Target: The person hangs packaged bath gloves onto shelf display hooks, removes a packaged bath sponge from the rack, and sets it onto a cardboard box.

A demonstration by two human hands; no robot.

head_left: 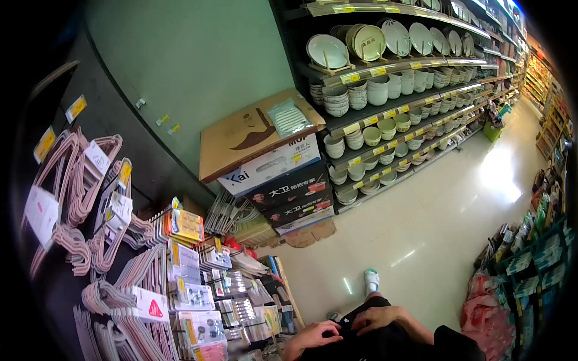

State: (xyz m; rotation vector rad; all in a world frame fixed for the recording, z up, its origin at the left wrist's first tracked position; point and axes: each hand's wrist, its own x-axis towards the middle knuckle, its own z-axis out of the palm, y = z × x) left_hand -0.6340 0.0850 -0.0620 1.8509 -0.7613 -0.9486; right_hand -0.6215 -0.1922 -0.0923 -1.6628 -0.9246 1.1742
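Observation:
My left hand [317,333] rests low in front of my body against my black clothing [355,342], its fingers stretched out loosely. Close to its right, my right hand [378,320] lies on the same dark cloth, fingers apart and slightly bent downward. I see nothing held in either hand. To the left of my left hand are packs of small hardware [244,310] on hooks. Below my hands a foot in a light sandal [372,281] stands on the floor.
Pink hangers [129,295] and carded goods hang on the left. Stacked mop boxes [295,192] stand ahead beside shelves of bowls [377,90] and plates [328,49]. A shiny floor aisle [421,210] runs right, bordered by packaged goods [536,253] and a pink bag [484,313].

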